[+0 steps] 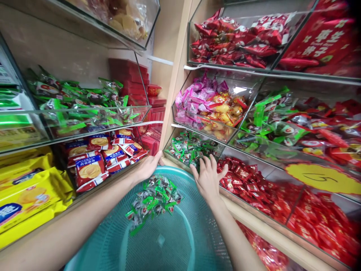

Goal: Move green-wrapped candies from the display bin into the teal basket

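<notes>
A teal perforated plastic basket [180, 229] fills the lower middle. Small green-and-clear wrapped candies [156, 197] lie in a heap at its far left part. My left hand [148, 165] is at the far left rim, its fingers closed along the edge and partly hidden. Over a low clear bin, my right hand [208, 175] is open with its fingers spread. Similar green-wrapped candies [187, 146] fill that bin, and my fingertips reach its near side. Whether they touch a candy I cannot tell.
Red-wrapped candies [248, 180] sit right of my right hand. Above are pink-wrapped sweets [197, 98] and a yellow price tag [324, 177]. On the left shelf are red-and-blue biscuit packets [93, 169] and yellow packs [34, 199]. A wooden post [172, 75] divides the shelves.
</notes>
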Action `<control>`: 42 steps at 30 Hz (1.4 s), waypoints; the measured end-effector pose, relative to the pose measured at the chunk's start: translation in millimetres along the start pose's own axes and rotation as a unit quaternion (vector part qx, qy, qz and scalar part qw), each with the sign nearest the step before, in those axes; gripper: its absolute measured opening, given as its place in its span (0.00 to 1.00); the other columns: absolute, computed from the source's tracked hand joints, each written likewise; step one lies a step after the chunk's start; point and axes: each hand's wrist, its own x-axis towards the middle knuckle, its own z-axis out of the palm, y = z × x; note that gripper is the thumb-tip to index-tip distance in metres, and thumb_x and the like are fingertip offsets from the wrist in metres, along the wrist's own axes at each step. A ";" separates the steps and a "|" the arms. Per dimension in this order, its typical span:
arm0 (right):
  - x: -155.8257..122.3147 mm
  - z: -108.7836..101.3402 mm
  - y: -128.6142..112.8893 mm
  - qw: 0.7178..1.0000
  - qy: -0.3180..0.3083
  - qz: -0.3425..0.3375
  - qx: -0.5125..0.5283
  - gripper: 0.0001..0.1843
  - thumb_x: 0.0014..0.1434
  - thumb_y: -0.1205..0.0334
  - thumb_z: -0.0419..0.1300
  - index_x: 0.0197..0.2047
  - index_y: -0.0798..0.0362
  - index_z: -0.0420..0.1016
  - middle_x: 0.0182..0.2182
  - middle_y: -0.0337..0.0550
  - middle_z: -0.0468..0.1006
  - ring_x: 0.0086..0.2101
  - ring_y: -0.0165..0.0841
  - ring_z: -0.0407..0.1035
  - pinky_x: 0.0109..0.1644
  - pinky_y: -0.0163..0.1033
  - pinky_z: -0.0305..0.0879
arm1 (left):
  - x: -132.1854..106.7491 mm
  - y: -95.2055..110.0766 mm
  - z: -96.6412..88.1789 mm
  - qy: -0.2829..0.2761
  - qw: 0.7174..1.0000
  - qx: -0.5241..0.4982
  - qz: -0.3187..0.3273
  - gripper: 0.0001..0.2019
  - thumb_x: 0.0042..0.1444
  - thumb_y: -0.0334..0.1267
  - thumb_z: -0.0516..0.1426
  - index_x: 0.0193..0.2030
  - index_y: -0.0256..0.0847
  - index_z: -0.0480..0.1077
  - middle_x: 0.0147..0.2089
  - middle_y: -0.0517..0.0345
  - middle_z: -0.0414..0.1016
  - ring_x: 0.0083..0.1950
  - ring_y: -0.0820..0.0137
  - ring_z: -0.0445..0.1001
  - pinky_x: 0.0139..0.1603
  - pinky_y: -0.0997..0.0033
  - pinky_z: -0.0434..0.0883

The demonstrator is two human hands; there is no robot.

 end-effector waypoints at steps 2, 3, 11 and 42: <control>0.3 -1.2 0.4 1.000 0.005 0.004 0.021 0.24 0.63 0.49 0.43 0.51 0.55 0.68 0.51 0.53 0.70 0.57 0.44 0.52 0.58 0.65 0.26 | 0.6 -0.9 0.3 -0.003 1.000 0.001 0.000 0.35 0.56 0.61 0.35 0.30 0.41 0.76 0.33 0.57 0.79 0.37 0.64 0.74 0.45 0.68 0.66; 0.4 -2.2 0.4 0.999 0.008 0.005 0.032 0.24 0.63 0.49 0.43 0.52 0.55 0.67 0.51 0.52 0.70 0.57 0.44 0.53 0.58 0.65 0.26 | 0.6 -0.9 0.4 -0.004 1.000 0.002 -0.001 0.35 0.56 0.61 0.35 0.30 0.41 0.76 0.33 0.57 0.79 0.37 0.64 0.74 0.45 0.68 0.66; 2.3 -30.0 -13.9 0.973 0.043 -0.045 0.224 0.21 0.61 0.55 0.50 0.56 0.52 0.62 0.54 0.50 0.67 0.56 0.40 0.55 0.60 0.55 0.44 | -1.5 2.5 -0.8 0.001 1.000 0.008 -0.004 0.36 0.55 0.62 0.35 0.30 0.40 0.76 0.33 0.56 0.78 0.37 0.63 0.74 0.45 0.67 0.66; -21.6 6.4 -18.2 0.901 -0.255 -0.062 0.346 0.11 0.53 0.74 0.52 0.34 0.53 0.73 0.33 0.41 0.74 0.35 0.30 0.68 0.40 0.34 0.61 | 1.1 2.5 -1.3 -0.007 1.000 -0.014 -0.017 0.39 0.55 0.64 0.33 0.29 0.39 0.76 0.30 0.54 0.78 0.35 0.63 0.74 0.42 0.67 0.66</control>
